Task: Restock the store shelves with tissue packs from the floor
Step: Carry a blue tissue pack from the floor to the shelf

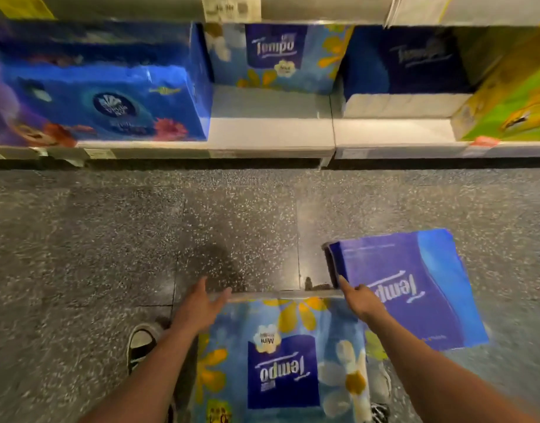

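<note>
While the floral tissue pack lies on the floor, the left hand spreads open at its far left corner. The right hand curls at its far right corner, grip unclear, likely readying a lift. A purple pack lies right of it, bare shelf beyond.

floral tissue pack and purple pack, floor

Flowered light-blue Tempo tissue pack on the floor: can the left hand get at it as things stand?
Probably yes. The left hand is open, fingers spread right at the far left corner of the flowered light-blue Tempo tissue pack, with only bare speckled floor around it and nothing between.
</note>
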The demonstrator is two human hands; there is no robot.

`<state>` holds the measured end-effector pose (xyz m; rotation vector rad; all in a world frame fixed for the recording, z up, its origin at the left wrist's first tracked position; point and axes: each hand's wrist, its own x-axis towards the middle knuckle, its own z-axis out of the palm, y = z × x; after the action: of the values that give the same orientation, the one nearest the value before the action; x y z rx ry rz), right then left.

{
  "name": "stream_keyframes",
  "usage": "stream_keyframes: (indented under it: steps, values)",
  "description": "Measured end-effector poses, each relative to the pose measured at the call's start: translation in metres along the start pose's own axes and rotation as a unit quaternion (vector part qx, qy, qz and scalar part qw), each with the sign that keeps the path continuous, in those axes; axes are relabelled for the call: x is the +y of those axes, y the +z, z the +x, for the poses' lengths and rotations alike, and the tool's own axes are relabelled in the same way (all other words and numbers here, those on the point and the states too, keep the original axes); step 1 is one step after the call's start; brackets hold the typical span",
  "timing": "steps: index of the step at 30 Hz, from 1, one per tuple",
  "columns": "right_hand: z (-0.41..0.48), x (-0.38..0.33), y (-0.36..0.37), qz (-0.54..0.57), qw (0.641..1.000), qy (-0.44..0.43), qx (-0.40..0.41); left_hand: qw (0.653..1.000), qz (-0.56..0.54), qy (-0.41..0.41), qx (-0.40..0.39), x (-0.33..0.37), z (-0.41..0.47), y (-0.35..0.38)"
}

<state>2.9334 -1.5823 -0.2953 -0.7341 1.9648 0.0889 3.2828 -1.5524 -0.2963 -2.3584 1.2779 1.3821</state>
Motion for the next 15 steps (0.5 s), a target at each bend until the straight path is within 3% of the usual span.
stream_keyframes:
  steps: [6, 11, 15]
  values:
    - [0.059, 0.023, 0.045, 0.093, 0.988, 0.107, 0.066, 0.967, -0.213, -0.139, -0.005, -0.044, 0.087, 0.058]
    - [0.061, 0.014, 0.042, 0.101, 0.987, 0.103, 0.077, 0.969, -0.177, -0.171, 0.017, -0.016, 0.074, 0.042]
    - [0.049, -0.003, 0.021, 0.147, 0.983, 0.065, 0.088, 0.961, -0.211, -0.171, 0.056, 0.001, 0.064, 0.007]
